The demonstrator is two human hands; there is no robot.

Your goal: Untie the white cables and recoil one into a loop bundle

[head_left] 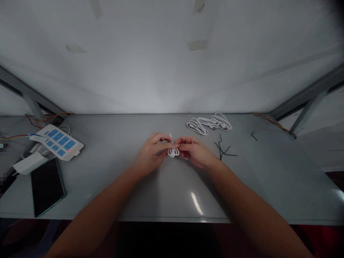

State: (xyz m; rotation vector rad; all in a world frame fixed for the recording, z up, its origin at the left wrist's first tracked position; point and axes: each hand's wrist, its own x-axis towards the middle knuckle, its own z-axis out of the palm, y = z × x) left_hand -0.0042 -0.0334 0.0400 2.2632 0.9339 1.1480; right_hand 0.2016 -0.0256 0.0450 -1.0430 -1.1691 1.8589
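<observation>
L hand (151,153) and R hand (194,152) are gripping white cable loops (173,152) tight at centre of table (113,182), apparently stopping coil from springing apart.

Metal table (107,161): power strip (59,142) at left edge, phone (47,187) just below it toward lower left of frame. Coiled cables (209,123) on far side, right of centre; twisted wires (222,148) just below them, wire scrap (254,135) further right. Cable bundle (173,152) mid-frame, between L hand (152,152) and R hand (195,152).

Left hand (150,152), right hand (195,152) pinching looped white cable (173,152), white cables (209,123) beyond
</observation>
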